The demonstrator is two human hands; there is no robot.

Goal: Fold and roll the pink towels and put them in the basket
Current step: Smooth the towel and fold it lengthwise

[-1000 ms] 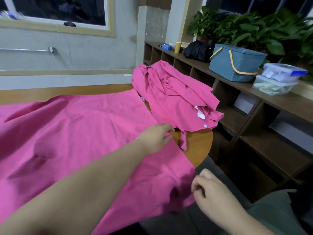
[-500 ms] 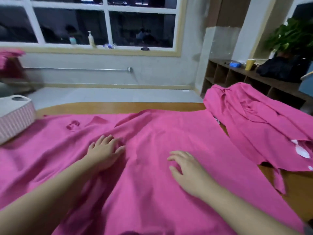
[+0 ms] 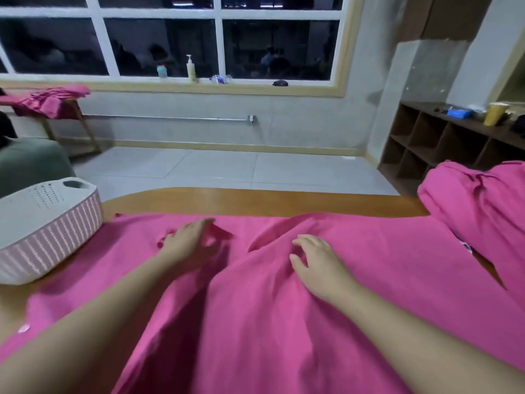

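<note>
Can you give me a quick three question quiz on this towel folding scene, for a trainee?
1. True or false: both hands lie flat and open on the spread pink towel.
2. On which side of the table does the basket stand? A) the person's left B) the person's right C) the far edge, centre
3. Fill in: a heap of more pink towels lies beyond the ____ hand.

Key: 1 true, left hand and right hand rest palm down. 2 A. 3 right.
</note>
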